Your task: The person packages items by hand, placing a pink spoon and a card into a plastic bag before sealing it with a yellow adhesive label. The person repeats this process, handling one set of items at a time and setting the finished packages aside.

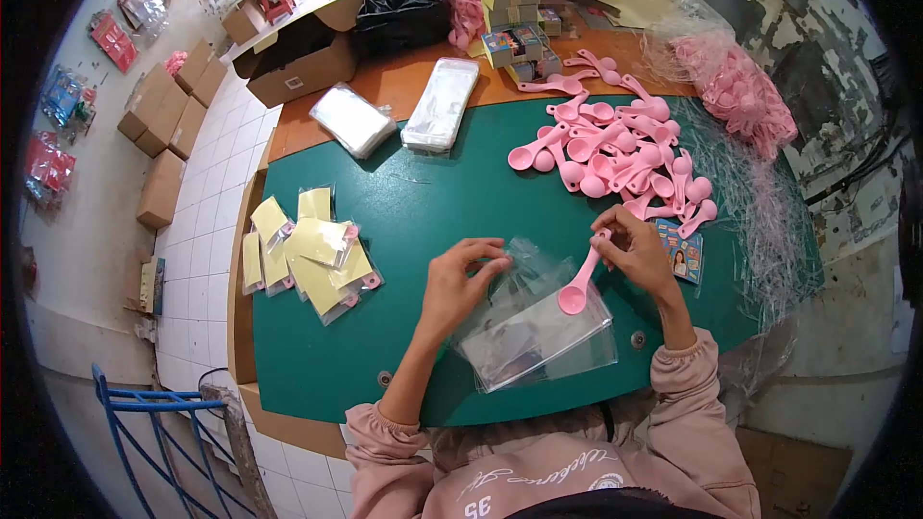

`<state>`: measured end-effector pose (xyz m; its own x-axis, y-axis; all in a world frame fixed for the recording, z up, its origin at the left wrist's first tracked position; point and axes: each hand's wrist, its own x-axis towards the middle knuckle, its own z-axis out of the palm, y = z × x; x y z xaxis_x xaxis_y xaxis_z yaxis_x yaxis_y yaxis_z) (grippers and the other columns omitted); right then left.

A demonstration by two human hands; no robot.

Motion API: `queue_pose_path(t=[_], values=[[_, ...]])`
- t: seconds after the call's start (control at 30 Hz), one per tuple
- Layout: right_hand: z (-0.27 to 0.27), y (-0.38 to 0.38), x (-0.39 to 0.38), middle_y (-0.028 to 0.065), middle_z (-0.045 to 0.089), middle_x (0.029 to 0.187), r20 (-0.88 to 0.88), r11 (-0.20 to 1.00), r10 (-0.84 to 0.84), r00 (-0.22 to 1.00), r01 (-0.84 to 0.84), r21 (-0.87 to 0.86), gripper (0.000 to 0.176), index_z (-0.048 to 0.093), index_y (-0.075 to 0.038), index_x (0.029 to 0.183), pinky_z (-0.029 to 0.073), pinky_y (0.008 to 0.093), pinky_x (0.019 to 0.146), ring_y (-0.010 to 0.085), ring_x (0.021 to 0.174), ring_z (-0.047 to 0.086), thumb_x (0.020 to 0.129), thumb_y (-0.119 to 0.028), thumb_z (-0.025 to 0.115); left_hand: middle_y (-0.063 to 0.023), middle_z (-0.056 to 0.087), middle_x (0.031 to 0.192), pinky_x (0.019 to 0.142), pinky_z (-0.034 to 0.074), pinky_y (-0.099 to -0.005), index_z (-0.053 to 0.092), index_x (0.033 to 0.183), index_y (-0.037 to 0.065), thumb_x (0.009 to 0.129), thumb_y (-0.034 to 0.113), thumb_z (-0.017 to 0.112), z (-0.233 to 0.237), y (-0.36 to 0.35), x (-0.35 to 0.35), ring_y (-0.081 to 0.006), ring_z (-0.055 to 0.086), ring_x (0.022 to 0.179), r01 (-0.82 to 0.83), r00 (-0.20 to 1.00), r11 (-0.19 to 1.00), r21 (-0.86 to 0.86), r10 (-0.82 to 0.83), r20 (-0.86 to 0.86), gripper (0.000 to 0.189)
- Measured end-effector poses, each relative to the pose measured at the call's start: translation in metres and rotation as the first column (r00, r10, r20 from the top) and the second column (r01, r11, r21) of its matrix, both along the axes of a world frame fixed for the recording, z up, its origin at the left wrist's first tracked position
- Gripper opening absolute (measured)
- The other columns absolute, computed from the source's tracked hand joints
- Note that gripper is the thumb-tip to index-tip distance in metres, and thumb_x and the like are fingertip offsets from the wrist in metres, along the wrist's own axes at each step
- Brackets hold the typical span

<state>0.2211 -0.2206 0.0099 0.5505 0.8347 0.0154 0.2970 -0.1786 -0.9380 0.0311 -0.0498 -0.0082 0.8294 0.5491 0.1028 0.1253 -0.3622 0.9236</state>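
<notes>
My right hand (635, 248) pinches the handle end of a pink spoon (579, 288), whose bowl hangs over clear plastic bags (538, 341) lying on the green table (385, 202). My left hand (461, 279) has thumb and forefinger closed on the upper edge of a clear bag at the pile's top left. Beside my right hand lies a blue printed card (685, 255), partly covered by that hand. A heap of pink spoons (620, 149) is spread beyond it. At the left lie several packed bags with yellow cards (312, 250) and pink pieces showing.
Two stacks of clear bags (440, 106) lie toward the back. Bundled cards (510, 5) are piled on the orange surface (385, 77). An open cardboard box (298, 67) stands back left. A large plastic bag of pink spoons (735, 91) and loose wrap (760, 221) lie at the right.
</notes>
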Motion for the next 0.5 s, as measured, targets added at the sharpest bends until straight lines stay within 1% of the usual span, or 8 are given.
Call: queue_pose_path(t=[0.03,0.1,0.17,0.2,0.23,0.3,0.43,0.5], values=[[0.002,0.0,0.0,0.0009,0.055,0.068,0.013,1.0,-0.003,1.0,0.002,0.015,0.013,0.053,-0.002,0.089,0.041,0.0189,0.047,0.0041,0.054,0.051,0.081,-0.009,0.059,-0.0075,0.063,0.099,0.073,0.049,-0.028,0.059,0.091,0.001,0.082,0.011,0.06,-0.003,0.001,0.0,-0.0141,0.059,0.087,-0.001,1.0,1.0,0.0,0.001,-0.002,0.013],[0.002,0.002,-0.002,0.0014,0.055,0.069,0.026,1.0,-0.001,1.0,0.0,0.028,0.013,0.053,-0.002,0.09,0.042,0.019,0.047,0.0046,0.055,0.051,0.082,-0.009,0.059,-0.0084,0.063,0.092,0.069,0.048,-0.0251,0.055,0.089,-0.001,0.084,0.011,0.057,-0.011,0.003,0.001,-0.0132,0.061,0.081,0.117,0.992,0.881,-0.459,-0.084,0.092,0.014],[-0.001,0.007,-0.007,0.0027,0.055,0.071,-0.032,0.926,-0.234,0.972,0.233,0.299,0.013,0.052,-0.002,0.093,0.043,0.0194,0.048,0.006,0.057,0.052,0.083,-0.008,0.057,-0.0079,0.063,0.091,0.068,0.047,-0.0247,0.053,0.088,-0.001,0.084,0.011,0.056,-0.008,0.0,0.002,-0.0123,0.06,0.081,0.143,0.99,0.84,-0.523,-0.118,0.081,0.013],[-0.003,0.008,-0.008,0.0036,0.054,0.072,-0.066,0.878,-0.276,0.959,0.279,0.389,0.013,0.051,-0.002,0.096,0.044,0.0198,0.049,0.0067,0.058,0.053,0.084,-0.007,0.056,-0.0075,0.063,0.09,0.068,0.047,-0.0243,0.052,0.087,-0.001,0.085,0.01,0.055,-0.007,-0.003,0.003,-0.0114,0.059,0.081,0.169,0.985,0.795,-0.583,-0.156,0.073,0.012],[-0.001,0.008,-0.01,0.0036,0.054,0.072,-0.067,0.879,-0.274,0.959,0.279,0.386,0.013,0.051,-0.002,0.096,0.044,0.0198,0.049,0.0067,0.058,0.053,0.084,-0.007,0.056,-0.0075,0.063,0.09,0.068,0.047,-0.0243,0.052,0.087,-0.001,0.085,0.01,0.055,-0.006,-0.005,0.004,-0.0114,0.059,0.081,0.167,0.985,0.794,-0.585,-0.154,0.072,0.012],[0.003,0.007,-0.017,0.0034,0.054,0.071,-0.149,0.8,-0.26,0.954,0.299,0.521,0.014,0.051,-0.002,0.096,0.044,0.0203,0.049,0.0071,0.058,0.052,0.084,-0.006,0.056,-0.0066,0.062,0.09,0.067,0.045,-0.0228,0.05,0.084,0.002,0.084,0.01,0.056,-0.004,-0.008,0.006,-0.0104,0.059,0.08,0.157,0.984,0.771,-0.617,-0.176,0.03,0.01],[-0.002,0.011,-0.027,0.0044,0.056,0.072,-0.086,0.868,-0.198,0.976,0.216,0.448,0.014,0.051,-0.002,0.095,0.045,0.021,0.05,0.0084,0.06,0.055,0.083,-0.007,0.058,-0.0079,0.061,0.096,0.07,0.044,-0.0223,0.05,0.087,0.003,0.084,0.01,0.056,-0.018,-0.005,0.005,-0.0098,0.057,0.084,0.265,0.957,0.823,-0.502,-0.29,0.028,0.01],[-0.006,0.014,-0.031,0.0053,0.058,0.072,0.137,0.925,-0.284,0.949,0.234,0.3,0.014,0.052,-0.001,0.093,0.046,0.0219,0.051,0.0097,0.061,0.058,0.082,-0.007,0.059,-0.01,0.059,0.101,0.08,0.043,-0.027,0.05,0.086,0.004,0.084,0.016,0.059,-0.012,-0.004,0.002,-0.014,0.055,0.096,0.429,0.876,0.703,-0.567,-0.478,0.071,0.014]])
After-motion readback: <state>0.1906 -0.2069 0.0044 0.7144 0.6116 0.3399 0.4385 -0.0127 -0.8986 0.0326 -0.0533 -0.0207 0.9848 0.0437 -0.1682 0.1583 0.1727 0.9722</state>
